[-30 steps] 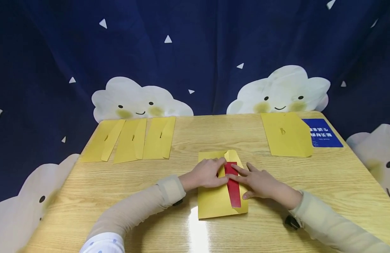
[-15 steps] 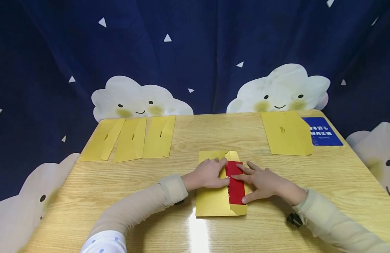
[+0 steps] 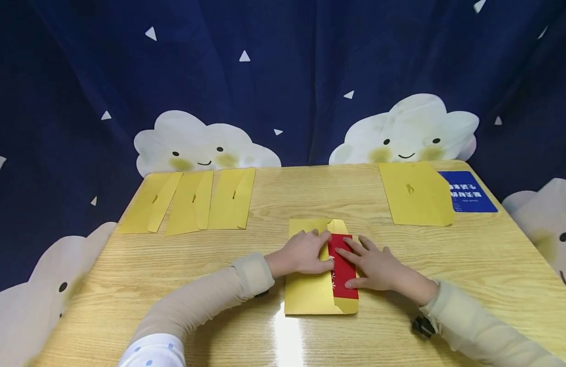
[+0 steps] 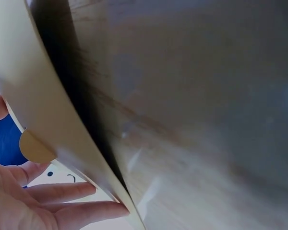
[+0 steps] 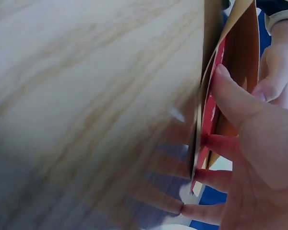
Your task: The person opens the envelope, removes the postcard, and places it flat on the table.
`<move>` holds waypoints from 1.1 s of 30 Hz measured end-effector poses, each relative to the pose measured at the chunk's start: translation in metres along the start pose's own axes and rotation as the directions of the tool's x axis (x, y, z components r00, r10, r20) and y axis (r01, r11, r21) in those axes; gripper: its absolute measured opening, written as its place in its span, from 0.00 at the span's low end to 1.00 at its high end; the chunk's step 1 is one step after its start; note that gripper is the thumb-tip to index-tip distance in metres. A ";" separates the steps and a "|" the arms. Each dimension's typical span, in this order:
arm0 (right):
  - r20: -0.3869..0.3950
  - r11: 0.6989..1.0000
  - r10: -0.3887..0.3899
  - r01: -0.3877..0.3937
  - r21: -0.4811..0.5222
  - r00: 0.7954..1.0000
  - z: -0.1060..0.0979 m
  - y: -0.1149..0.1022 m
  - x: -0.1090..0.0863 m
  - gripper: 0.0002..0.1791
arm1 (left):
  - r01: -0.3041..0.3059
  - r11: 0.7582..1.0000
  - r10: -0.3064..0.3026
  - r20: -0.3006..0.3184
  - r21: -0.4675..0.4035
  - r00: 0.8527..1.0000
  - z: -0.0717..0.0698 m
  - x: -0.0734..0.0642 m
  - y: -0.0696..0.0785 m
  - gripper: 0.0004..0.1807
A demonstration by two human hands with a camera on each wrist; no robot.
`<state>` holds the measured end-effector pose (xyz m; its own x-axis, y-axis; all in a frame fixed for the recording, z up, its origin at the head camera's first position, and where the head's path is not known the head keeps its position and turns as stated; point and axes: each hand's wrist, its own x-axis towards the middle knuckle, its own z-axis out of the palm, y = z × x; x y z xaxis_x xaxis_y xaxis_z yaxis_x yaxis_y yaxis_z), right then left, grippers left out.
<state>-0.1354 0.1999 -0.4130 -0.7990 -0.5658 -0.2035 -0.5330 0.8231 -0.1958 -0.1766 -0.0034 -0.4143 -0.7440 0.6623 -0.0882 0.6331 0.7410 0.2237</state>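
A yellow envelope point(image 3: 309, 294) lies in the middle of the table, its side opening facing right. A red card point(image 3: 343, 265) with white characters is partly inside; its left part is hidden under the front layer. At the lip of the opening, my left hand point(image 3: 302, 253) holds the front layer with thumb and fingers. In the right wrist view that layer point(image 5: 245, 38) stands lifted, leaving a gap above the card. My right hand point(image 3: 379, 265) rests spread on the card, fingers fairly straight, thumb at its lower right edge.
Three yellow envelopes point(image 3: 227, 201) with folded flaps lie in a row at the back left. Another yellow envelope point(image 3: 413, 201) at the back right partly covers a blue card point(image 3: 476, 196) with white characters. A dark blue cloud-print curtain point(image 3: 287, 76) surrounds the table point(image 3: 306, 193).
The red card has straightened from a tilted position, and more of its width shows. The right hand shifted slightly right and then back left. The left hand stays at the envelope's lip.
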 end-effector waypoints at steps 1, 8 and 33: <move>-0.005 1.000 -0.004 0.004 -0.001 1.000 0.000 0.000 0.000 0.44 | 0.000 1.000 0.000 0.000 0.004 1.000 0.000 0.000 0.000 0.23; -0.041 0.999 -0.036 0.037 0.006 0.998 0.000 0.001 -0.002 0.43 | -0.004 1.000 0.004 -0.023 0.027 1.000 0.004 0.000 0.002 0.23; -0.094 0.974 -0.081 0.099 0.203 0.992 0.002 0.024 -0.015 0.45 | 0.015 1.000 -0.014 -0.040 0.020 0.999 0.006 -0.001 0.003 0.21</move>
<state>-0.1362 0.2280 -0.4167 -0.7758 -0.6236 -0.0962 -0.5414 0.7363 -0.4059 -0.1729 -0.0013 -0.4199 -0.7611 0.6465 -0.0521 0.6258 0.7531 0.2033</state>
